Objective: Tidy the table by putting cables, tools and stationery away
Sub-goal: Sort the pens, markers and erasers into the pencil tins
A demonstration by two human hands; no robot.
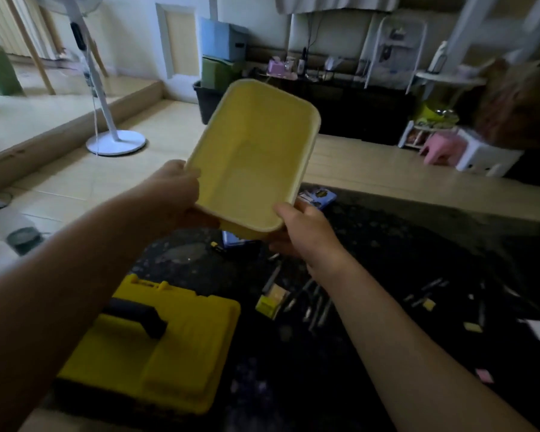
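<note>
- While the dark table (402, 251) carries all the clutter, its left edge drops straight to the floor, so anything nudged outward there could fall. Bare top shows mid-table and toward the far right.
- The closed yellow toolbox (156, 347), black handle up, fills the near left corner. A lowering forearm could catch that handle, and nothing can be set down there.
- The empty yellow plastic bin (253, 157) hangs in the air above the table's far left part, tilted with its opening toward the camera. The left hand (175, 194) grips its near left rim. The right hand (300, 232) clasps the near right corner, thumb over the rim. Both holds sit at one end, so the far end may dip or swing.
- A blue packet (320, 196) lies partly beneath the bin. Set straight down, the bin would likely rock on it.
- Slim tools or pens (317, 304), too blurred to tell which, lie mid-table beneath the right forearm. A sweep could roll them.
- A yellow sticky pad (270, 302) beside them and a pink note (484, 375) toward the near right edge are light and easily brushed off.
</note>
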